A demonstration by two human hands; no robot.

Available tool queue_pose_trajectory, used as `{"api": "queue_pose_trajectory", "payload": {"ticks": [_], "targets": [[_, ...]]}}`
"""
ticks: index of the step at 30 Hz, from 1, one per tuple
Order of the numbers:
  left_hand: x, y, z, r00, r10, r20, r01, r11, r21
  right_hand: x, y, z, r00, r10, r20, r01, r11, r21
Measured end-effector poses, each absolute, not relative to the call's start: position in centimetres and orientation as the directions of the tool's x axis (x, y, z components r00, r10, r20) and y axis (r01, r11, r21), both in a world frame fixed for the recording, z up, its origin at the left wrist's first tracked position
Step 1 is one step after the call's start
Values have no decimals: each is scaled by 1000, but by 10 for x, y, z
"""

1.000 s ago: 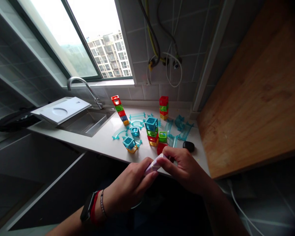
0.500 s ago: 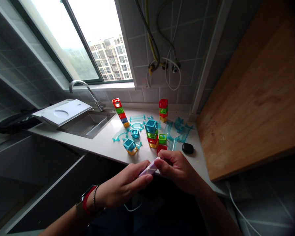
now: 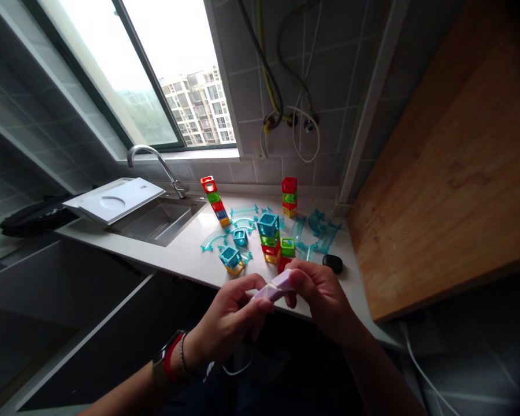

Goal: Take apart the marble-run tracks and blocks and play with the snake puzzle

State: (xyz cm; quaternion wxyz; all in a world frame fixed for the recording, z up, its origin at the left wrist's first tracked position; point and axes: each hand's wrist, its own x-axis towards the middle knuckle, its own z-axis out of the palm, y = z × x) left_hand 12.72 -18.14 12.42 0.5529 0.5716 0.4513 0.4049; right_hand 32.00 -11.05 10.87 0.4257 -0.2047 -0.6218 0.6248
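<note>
Between my two hands, just in front of the counter's front edge, is a slim pale purple block [image 3: 274,288] with a whitish band or cord across it; its exact kind is unclear. My left hand [image 3: 231,309] pinches the lower left end between thumb and fingers. The upper right end is gripped by my right hand [image 3: 323,294], thumb on top. Directly beyond them stands a stack of see-through cubes [image 3: 269,238], blue over green, red and yellow. A red cube [image 3: 285,264] is partly hidden behind my right hand. Beside the stack sits a green cube [image 3: 288,247].
Two more cube towers, one at the left [image 3: 215,201] and one at the back [image 3: 289,196], stand among teal track pieces [image 3: 325,231]. A blue-and-yellow cube pair [image 3: 231,260] and a black case [image 3: 332,264] lie nearer. A sink [image 3: 156,222] is left; a wooden panel [image 3: 442,173] borders the right.
My right hand has shifted slightly right, and more of the purple block with its whitish band shows between my hands. My left wrist has moved right. The view has shifted a little.
</note>
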Motion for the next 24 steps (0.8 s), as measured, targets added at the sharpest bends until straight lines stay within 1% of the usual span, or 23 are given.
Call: {"api": "queue_pose_trajectory", "payload": {"ticks": [2,3,5,6,9,12,15,18,20,22,24], "targets": [[127,-183,118,131,986,100,202,-125,971,318,-111,107,-544,799,255,-266,124,-956],[127,-184,116,103,982,160,269,-182,946,317,-111,107,-554,794,252,-268,117,-956],[126,-187,116,107,969,221,342,-245,907,316,-112,107,-592,764,255,-285,98,-954],[126,-187,117,120,968,220,336,-248,909,315,-112,107,-610,748,261,-298,88,-951],[126,-188,121,150,977,153,230,-185,955,315,-114,108,-655,704,274,-332,57,-941],[124,-186,124,177,982,59,111,-79,991,316,-115,109,-675,682,281,-330,61,-942],[123,-184,123,189,981,-47,17,44,999,316,-116,107,-676,675,294,-349,58,-935],[122,-183,121,272,943,-194,-95,227,969,316,-116,107,-680,654,332,-395,55,-917],[123,-182,120,360,892,-273,-142,342,929,318,-115,108,-669,646,366,-392,112,-913],[123,-180,121,432,847,-310,-170,414,894,321,-115,111,-654,646,395,-358,196,-913],[124,-178,122,462,825,-325,-199,454,869,323,-114,114,-636,657,406,-322,252,-913]]}}
